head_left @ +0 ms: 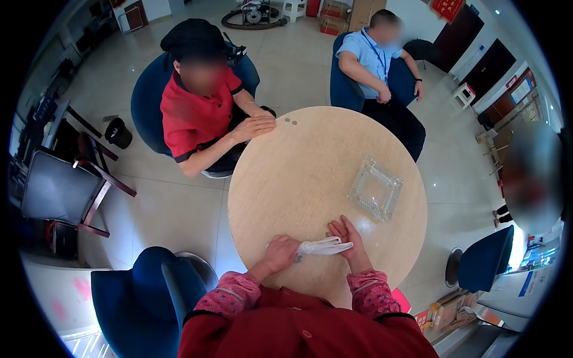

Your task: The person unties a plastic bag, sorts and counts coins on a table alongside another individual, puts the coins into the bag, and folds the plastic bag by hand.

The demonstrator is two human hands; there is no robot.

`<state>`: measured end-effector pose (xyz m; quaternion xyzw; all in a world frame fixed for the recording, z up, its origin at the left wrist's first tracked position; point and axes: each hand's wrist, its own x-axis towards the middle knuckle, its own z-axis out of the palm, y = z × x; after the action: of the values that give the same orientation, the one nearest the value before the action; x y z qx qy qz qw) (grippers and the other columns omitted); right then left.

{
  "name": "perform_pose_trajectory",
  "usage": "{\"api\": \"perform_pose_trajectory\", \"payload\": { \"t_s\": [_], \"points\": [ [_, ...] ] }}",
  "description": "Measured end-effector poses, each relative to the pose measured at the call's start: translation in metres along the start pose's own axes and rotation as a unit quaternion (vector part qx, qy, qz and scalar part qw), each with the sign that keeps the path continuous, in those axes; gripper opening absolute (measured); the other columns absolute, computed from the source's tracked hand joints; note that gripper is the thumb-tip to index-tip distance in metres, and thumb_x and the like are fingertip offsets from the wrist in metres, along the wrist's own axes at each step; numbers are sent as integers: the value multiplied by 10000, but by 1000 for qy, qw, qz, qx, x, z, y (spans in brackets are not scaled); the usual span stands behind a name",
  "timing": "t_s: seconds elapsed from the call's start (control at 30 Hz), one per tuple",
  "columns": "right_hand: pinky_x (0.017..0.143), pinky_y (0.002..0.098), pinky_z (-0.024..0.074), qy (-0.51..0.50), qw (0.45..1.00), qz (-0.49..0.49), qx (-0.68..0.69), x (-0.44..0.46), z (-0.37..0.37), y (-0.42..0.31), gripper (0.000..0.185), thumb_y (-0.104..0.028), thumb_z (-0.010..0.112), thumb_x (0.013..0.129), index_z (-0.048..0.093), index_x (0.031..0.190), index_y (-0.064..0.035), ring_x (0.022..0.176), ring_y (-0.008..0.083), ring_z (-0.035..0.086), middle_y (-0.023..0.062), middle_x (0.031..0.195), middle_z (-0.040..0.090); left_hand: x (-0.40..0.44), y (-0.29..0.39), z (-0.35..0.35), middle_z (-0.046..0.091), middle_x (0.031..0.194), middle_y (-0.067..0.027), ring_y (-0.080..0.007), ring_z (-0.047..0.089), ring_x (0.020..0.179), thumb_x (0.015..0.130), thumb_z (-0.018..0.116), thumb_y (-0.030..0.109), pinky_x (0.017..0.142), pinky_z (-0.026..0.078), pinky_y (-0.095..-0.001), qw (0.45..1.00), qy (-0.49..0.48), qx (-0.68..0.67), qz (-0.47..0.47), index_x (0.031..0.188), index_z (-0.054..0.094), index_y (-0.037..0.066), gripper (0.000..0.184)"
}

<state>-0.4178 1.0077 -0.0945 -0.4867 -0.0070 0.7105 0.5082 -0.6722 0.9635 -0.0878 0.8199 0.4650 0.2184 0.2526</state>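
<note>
Near the front edge of the round wooden table [280, 191], a twisted white strip [322, 246], which looks like a thin plastic bag, stretches between my hands. One end goes into the closed fingers of my left hand [282, 253], back upward. The other end reaches across my right hand [353, 240], which is turned palm up with its fingers stretched out. Whether the strip loops fully round the right hand I cannot tell. Beyond my right hand lies a square, clear, patterned glass or plastic dish [375, 190].
Three small round discs [290, 121] lie at the table's far edge, beside the hands of a person in a red shirt [197, 119]. Another person in a light blue shirt [365, 59] sits at the far right. Blue chairs [143, 292] stand around the table.
</note>
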Motion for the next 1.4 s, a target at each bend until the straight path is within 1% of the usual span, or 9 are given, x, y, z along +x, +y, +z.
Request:
{"api": "perform_pose_trajectory", "payload": {
  "t_s": [0.23,0.6,0.83,0.9,0.97,1.13,1.2,1.23,1.4],
  "points": [
    [785,484,543,-20,999,-13,-49,16,-15,12,432,-275,578,909,455,1307,-161,928,304,648,156,1018,655,-8,-13,13,637,903,-92,-288,588,914,735,607,175,877,420,-448,995,65,48,63,973,632,123,245],
    [870,457,501,-72,997,-2,28,-13,11,6,424,-153,517,937,381,1334,-89,1106,347,560,227,1192,547,-2,-7,-3,610,811,-129,-329,578,810,682,660,128,718,426,-454,995,68,-1,68,844,602,51,188],
    [815,395,527,-30,997,8,-70,-19,10,19,247,-186,564,907,563,1093,-24,943,256,639,150,991,643,18,-15,-10,630,758,-134,-312,601,749,832,600,203,658,463,-411,987,-40,-124,-93,815,648,44,167],
    [749,320,525,-62,842,-24,-536,-34,1,20,246,-250,575,897,635,1008,-39,830,183,659,94,876,671,-2,-21,-12,641,772,-112,-273,612,741,864,587,225,655,475,-375,982,-63,-118,-134,861,655,49,189],
    [700,286,515,-142,747,-128,-637,-55,-7,46,271,-301,581,884,669,980,-63,731,130,648,47,793,678,1,-32,-3,642,800,-52,-155,596,749,919,550,264,688,476,-304,900,-79,-362,-227,939,642,34,248],
    [844,325,486,-328,723,-106,-599,-110,62,42,257,-213,544,903,620,1099,-66,937,205,631,110,1036,647,5,-29,-3,659,897,-69,-139,598,832,920,543,209,754,483,-300,877,-157,-383,-245,990,630,15,223],
    [906,342,458,-319,638,-398,-577,-98,73,55,296,-171,513,913,553,1191,-76,1040,276,587,128,1208,557,7,-24,-6,665,908,-95,-183,617,846,895,554,183,757,488,-314,913,-108,-367,-139,992,633,23,203],
    [906,342,458,-319,646,-395,-570,-91,74,58,296,-171,513,913,553,1191,-76,1040,276,587,128,1208,557,6,-18,-12,671,920,-121,-227,636,860,871,566,157,760,492,-329,935,-70,-346,-27,994,636,30,190],
    [847,404,488,-262,584,-345,-686,-92,71,47,369,-165,523,899,476,1259,-98,1005,326,581,140,1247,493,3,-21,-1,623,866,-197,-382,589,831,784,627,160,730,477,-441,985,-95,-146,-10,898,627,23,178]
  ]
}}
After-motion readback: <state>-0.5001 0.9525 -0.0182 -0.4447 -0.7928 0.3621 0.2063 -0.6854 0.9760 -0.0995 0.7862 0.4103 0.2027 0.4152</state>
